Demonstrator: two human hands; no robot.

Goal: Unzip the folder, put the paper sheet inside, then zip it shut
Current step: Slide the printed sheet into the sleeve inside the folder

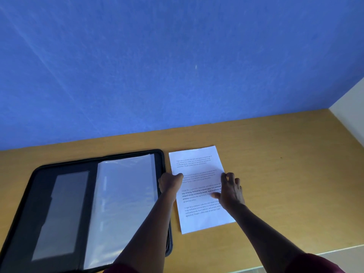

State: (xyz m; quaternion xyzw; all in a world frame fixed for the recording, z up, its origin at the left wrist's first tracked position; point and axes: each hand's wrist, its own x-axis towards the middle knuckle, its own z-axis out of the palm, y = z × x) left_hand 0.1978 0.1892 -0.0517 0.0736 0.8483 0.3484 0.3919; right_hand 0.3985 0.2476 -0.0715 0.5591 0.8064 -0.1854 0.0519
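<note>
Both arms reach forward, bare below dark red sleeves. The left hand (pixel 169 183) is curled, its thumb pointing right. The right hand (pixel 230 191) lies palm down, fingers bent and thumb stuck out left.

**Counter and what lies on it**

Flat, tan wood-grain counter (pixel 285 154), its far edge against a blue wall (pixel 157 66). Two things lie directly on it. To the left, a black zip-around folder (pixel 59 170), laid open flat, clear plastic sleeves showing on its right half, a grey panel on its left. Just beside the folder's right edge, a white paper sheet (pixel 197 166) with printed paragraphs, lying flat and slightly skewed. A small dark speck marks the counter further right.
</note>
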